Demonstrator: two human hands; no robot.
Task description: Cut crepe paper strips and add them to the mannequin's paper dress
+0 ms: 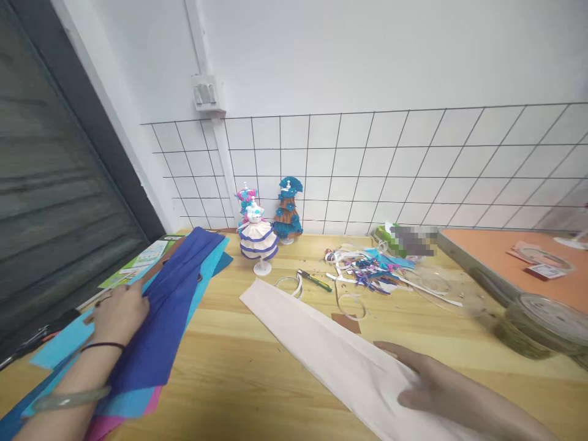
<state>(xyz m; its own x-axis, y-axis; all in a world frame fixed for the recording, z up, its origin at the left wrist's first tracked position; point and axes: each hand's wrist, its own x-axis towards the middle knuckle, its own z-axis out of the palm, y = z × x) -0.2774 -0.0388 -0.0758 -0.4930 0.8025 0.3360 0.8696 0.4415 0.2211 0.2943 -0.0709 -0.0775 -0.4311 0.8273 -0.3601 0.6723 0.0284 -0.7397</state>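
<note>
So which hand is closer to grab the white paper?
Probably the right hand: it already lies flat on the white paper strip. The left hand rests far off on the blue paper stack.

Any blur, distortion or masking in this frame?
Head view: even light, soft shadows; wide-angle bend curves the wire grid; the clear tub at right is motion-smeared; a pixelated patch masks something; both paper dolls stay fairly sharp.

No lettering is legible; print on the green booklet (138, 260) blurs.
</note>
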